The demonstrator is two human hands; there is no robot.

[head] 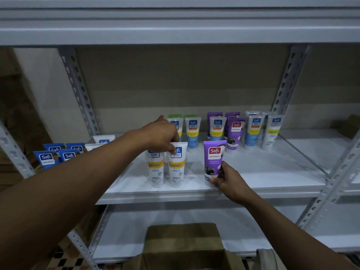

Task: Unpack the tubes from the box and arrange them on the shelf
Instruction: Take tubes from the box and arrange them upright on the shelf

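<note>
The left hand point(159, 135) reaches over the shelf point(263, 172), its fingers pinching the top of a white Vitamin C tube point(176, 168) that stands upright near the front edge, just beside a matching white tube point(155, 170). The right hand point(228, 180) grips the lower part of an upright purple tube point(213, 158) there. More tubes point(192, 131) stand further back. An open cardboard box point(183, 242) sits below.

A stockroom: slotted metal shelving point(78, 88), branded tubes point(192, 131), carton point(183, 242)
</note>
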